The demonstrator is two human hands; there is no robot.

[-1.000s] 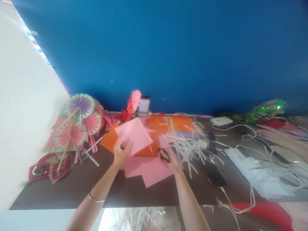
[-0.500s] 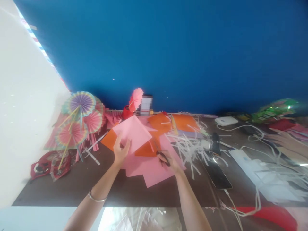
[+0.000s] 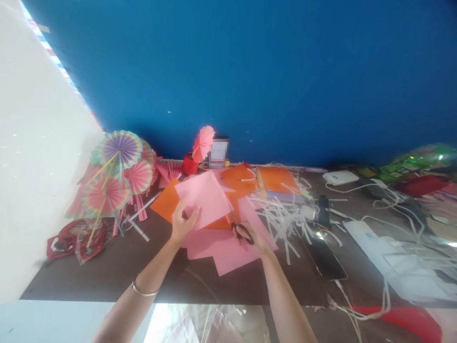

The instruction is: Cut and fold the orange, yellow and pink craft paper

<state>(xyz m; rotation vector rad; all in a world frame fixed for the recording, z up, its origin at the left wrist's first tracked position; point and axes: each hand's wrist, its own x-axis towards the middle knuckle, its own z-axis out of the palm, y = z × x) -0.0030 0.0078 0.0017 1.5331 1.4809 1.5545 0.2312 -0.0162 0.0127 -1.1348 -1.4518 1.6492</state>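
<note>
My left hand (image 3: pixel 183 220) pinches the lower left edge of a pink paper sheet (image 3: pixel 205 197), thumb on top, and holds it raised over the pile. Scissors (image 3: pixel 246 232) with dark handles are gripped in my right hand (image 3: pixel 253 238); their blades point up and left, close to the sheet's right corner. Whether the blades touch the paper I cannot tell. Beneath both hands lie more pink sheets (image 3: pixel 228 257) and orange sheets (image 3: pixel 164 205).
Pleated paper fans (image 3: pixel 107 195) stand at the left. White paper strips (image 3: pixel 282 219) are heaped right of my hands, by a phone (image 3: pixel 324 257) with a cable. A red tape roll (image 3: pixel 190 164) sits at the back. White bags (image 3: pixel 378 252) and cords lie farther right.
My left hand has brought the pink sheet slightly to the right, closer to the scissors. The scissors stay in my right hand, and the view has shifted a little.
</note>
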